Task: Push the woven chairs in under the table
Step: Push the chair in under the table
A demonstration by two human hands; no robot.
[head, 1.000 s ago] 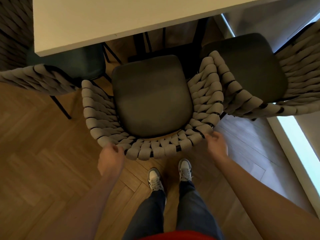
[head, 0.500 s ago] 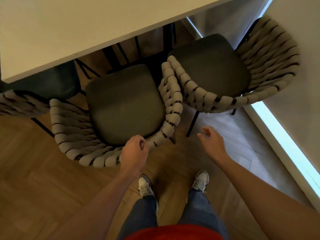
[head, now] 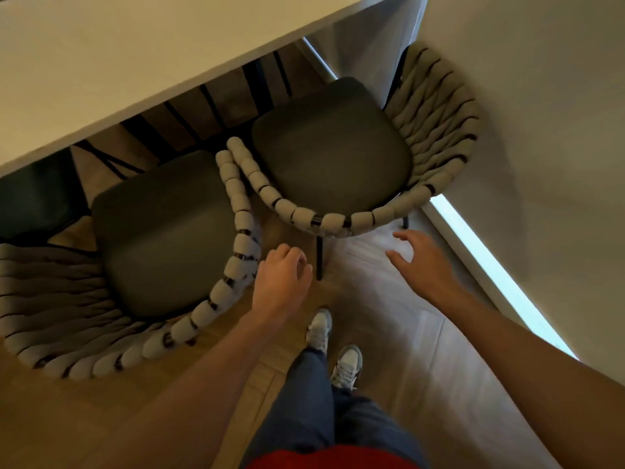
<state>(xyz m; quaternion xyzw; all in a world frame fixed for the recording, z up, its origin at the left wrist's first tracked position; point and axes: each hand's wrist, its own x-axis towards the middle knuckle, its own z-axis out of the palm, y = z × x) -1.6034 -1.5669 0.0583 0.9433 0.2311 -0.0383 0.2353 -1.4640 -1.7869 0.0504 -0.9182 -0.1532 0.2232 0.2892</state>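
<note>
Woven chairs [head: 338, 184] sit partly under table [head: 101, 62], both hands free.

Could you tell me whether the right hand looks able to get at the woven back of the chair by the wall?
Probably yes: the right hand hovers open just short of the chair's woven back, with only bare floor between.

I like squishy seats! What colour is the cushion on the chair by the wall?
Dark grey seat cushion, seen in the head view.
</note>
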